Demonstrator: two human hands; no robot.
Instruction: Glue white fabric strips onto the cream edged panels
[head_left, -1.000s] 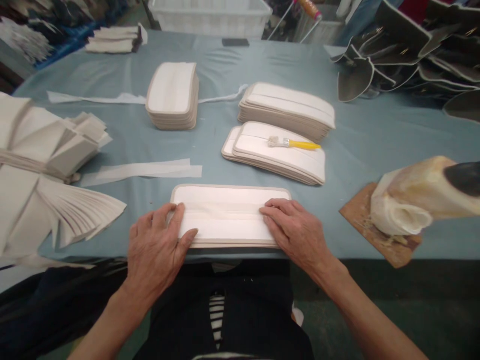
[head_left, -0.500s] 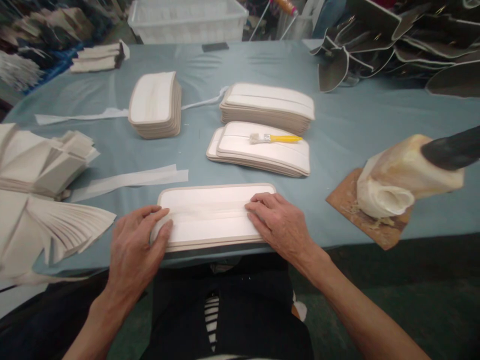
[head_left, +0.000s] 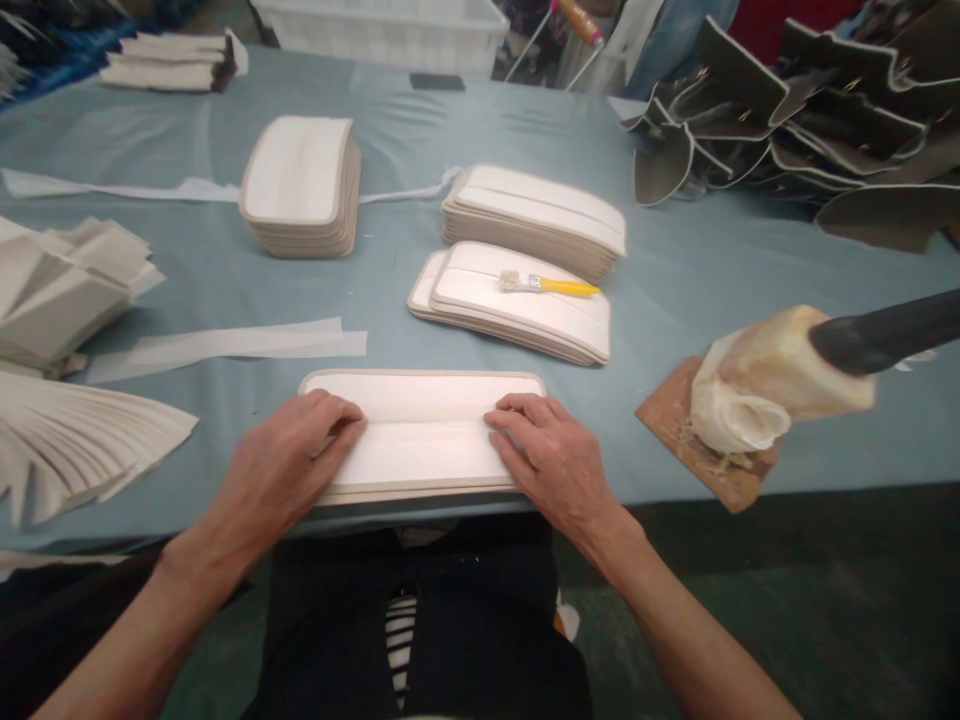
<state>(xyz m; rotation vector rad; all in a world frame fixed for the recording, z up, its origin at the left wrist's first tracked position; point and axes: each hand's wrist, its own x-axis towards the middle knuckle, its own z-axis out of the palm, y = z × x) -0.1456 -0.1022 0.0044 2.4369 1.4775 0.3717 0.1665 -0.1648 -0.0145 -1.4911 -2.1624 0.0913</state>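
Note:
A long white panel (head_left: 420,465) with rounded corners and a beige edge lies at the table's front edge, atop at least one similar piece. A thin pale strip (head_left: 424,430) runs lengthwise along its middle, hard to tell from the white surface. At the strip's left end, my left hand (head_left: 304,440) has thumb and fingertips pinched together. My right hand (head_left: 551,450) pinches at the right end, its fingers resting on the panel. Behind the panel, a yellow-handled brush (head_left: 559,287) lies on a small stack of similar panels (head_left: 465,265).
Further back stand a taller panel stack (head_left: 540,200) and a shorter-panel stack (head_left: 296,170). White strips (head_left: 300,340) and fanned fabric pieces (head_left: 90,430) lie left. At right, a glue-crusted container (head_left: 780,370) sits on a brown board (head_left: 667,420). Dark curved pieces (head_left: 795,140) are heaped behind.
My left hand has moved inward over the panel, and its thumb and fingers have closed together. My right hand stays near the same spot. The view has shifted slightly.

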